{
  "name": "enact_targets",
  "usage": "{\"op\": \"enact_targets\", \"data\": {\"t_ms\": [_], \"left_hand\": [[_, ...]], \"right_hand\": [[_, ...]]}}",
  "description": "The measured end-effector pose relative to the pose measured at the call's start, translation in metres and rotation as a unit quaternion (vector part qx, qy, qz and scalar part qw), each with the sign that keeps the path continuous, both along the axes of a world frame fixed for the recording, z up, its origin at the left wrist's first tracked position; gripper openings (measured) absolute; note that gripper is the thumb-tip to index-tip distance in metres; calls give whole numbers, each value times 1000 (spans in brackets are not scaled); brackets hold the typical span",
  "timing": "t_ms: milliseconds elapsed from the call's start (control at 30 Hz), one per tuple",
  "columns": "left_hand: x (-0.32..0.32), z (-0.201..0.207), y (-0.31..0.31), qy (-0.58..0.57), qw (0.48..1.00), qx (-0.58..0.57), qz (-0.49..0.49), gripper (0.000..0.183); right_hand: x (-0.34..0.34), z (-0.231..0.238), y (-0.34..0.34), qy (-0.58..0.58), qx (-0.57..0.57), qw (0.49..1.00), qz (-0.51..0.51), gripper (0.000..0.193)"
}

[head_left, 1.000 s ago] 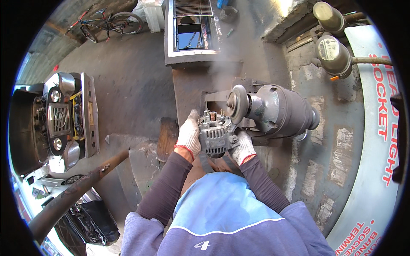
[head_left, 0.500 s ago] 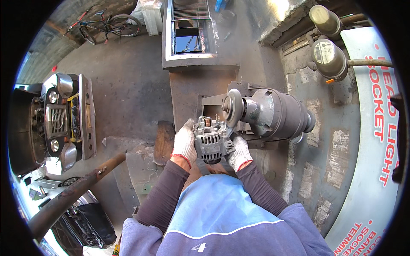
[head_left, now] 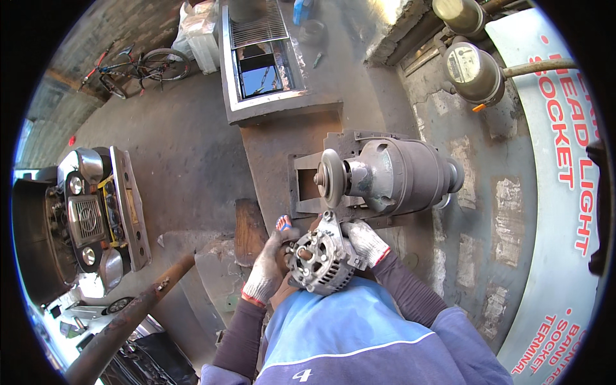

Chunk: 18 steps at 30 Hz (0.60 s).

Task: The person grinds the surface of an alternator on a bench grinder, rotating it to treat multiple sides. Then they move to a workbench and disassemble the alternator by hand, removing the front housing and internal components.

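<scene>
Between my two gloved hands I hold a grey metal alternator (head_left: 321, 256), close in front of my blue shirt. Its shaft end and vented, round housing face up, and a mounting lug points away from me. My left hand (head_left: 268, 262), in a dirty white knit glove, grips the left side. On the right side, my right hand (head_left: 366, 242) in a matching glove closes round the housing. Just beyond stands a bench grinder motor (head_left: 407, 174) with a round wheel (head_left: 331, 178) on its left end, apart from the alternator. Whether the wheel turns I cannot tell.
A rusty pipe (head_left: 138, 314) slants in at lower left. A vehicle front (head_left: 83, 218) stands at far left, with a bicycle (head_left: 138, 70) behind. A metal-framed glass panel (head_left: 263, 64) lies ahead. Meters (head_left: 473, 72) and a white sign (head_left: 539, 192) line the right wall.
The alternator has come back from the grinder wheel toward my body and been tilted, so its shaft end shows. Both hands moved with it and kept their hold.
</scene>
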<state>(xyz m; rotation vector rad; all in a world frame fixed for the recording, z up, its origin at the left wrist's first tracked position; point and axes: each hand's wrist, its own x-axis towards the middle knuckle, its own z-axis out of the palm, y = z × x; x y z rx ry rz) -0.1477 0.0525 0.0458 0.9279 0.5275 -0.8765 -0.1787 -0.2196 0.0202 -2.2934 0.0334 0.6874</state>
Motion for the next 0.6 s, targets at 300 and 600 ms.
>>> {"op": "enact_targets", "data": {"t_ms": [300,600], "left_hand": [[16,30,-7,-142,976,-22,-166,93],[19,44,-35,-100,991,-25,-88,61]], "right_hand": [[5,28,6,191,277,904,-265,31],[3,29,1,223,342,851,-330,27]]}}
